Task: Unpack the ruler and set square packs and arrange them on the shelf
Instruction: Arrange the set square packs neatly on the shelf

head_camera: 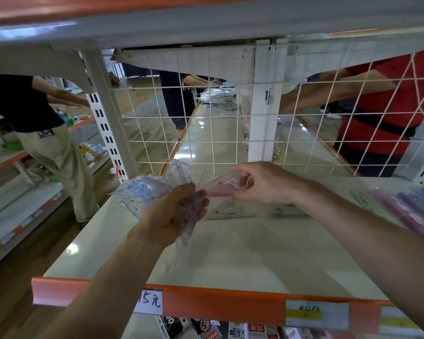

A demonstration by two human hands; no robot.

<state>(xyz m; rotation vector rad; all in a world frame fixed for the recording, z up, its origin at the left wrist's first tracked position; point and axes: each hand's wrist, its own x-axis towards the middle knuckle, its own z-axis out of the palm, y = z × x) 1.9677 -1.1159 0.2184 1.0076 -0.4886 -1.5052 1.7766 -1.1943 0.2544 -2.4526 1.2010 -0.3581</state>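
The left hand (pixel 167 212) grips the bundle of blue set square packs (pixel 142 192) above the shelf (pixel 230 260), apparently steadying it so the right hand (pixel 262 184), pinching one pink pack (pixel 222 186) at its end, can draw it free toward the packs lying flat (pixel 230 213) behind.

So, layout-wise: wire grid (pixel 206 133) stands along the back edge of the shelf (pixel 230 253) at 12 o'clock. Over the middle, the left grip (pixel 171 214) holds a bundle of packs (pixel 142 192) fanning toward 10 o'clock. The right grip (pixel 262 184), just beside it at 1 o'clock, pinches one pack (pixel 224 185) between them. A set square (pixel 230 212) lies flat on the shelf below both. Stack of packs (pixel 411 211) at 3 o'clock, price tag (pixel 149 302) on the front lip at 6, one person (pixel 47 133) at 9, a second person (pixel 389 113) behind the grid at 2.
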